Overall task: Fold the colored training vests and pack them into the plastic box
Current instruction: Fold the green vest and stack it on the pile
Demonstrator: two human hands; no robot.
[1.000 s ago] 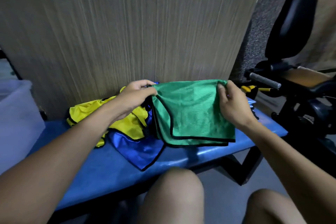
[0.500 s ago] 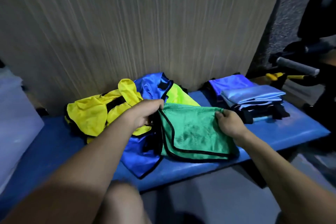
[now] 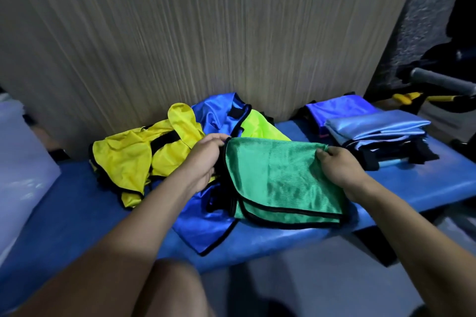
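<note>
we see a folded green vest (image 3: 286, 183) lying near the front edge of the blue padded surface (image 3: 77, 203), its black-trimmed edges stacked toward us. the left hand (image 3: 206, 159) holds the vest's far left corner, its fingers (image 3: 219, 140) curled and pinching the cloth there. the right hand (image 3: 340, 170) holds the far right corner, thumb and fingers pinching the top edge. between the two hands the far edge of the vest is drawn fairly straight.

under the green vest's left side we see a blue vest (image 3: 201, 226) spread flat, one corner hanging over the front of the surface. to the left lies a crumpled yellow vest (image 3: 128, 159), touching the blue one. behind the hands, against the wood-grain panel (image 3: 206, 28), another blue vest (image 3: 216, 113) and a lime vest (image 3: 260, 126) lie bunched together.

to the right, apart from the green vest, a stack of folded vests (image 3: 373, 128) in blue tones sits on the surface. at the far left edge we see part of a translucent plastic box (image 3: 20, 162); we cannot tell what it holds. a bare knee (image 3: 175, 288) shows at the bottom.
</note>
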